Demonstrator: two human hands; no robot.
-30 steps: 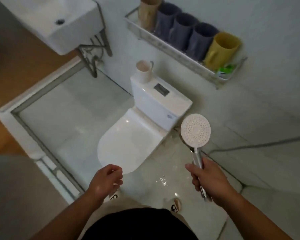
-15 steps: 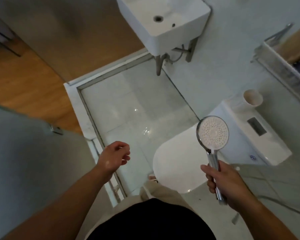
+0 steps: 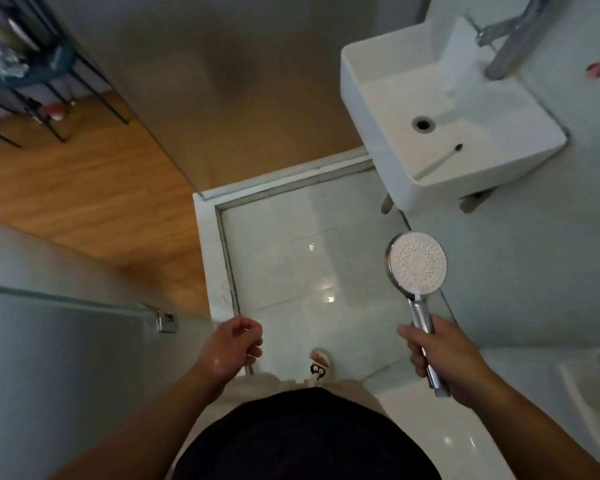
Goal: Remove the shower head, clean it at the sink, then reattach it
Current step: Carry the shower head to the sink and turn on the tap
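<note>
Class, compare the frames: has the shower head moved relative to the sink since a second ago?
Yes. The shower head, held in the right hand, has come closer to the sink and now sits just below its front edge.

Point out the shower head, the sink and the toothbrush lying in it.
shower head (image 3: 417, 263): head view, on the white nozzle face.
sink (image 3: 368, 109): head view, on the left outer wall.
toothbrush (image 3: 437, 161): head view, on the handle's middle, inside the basin.
</note>
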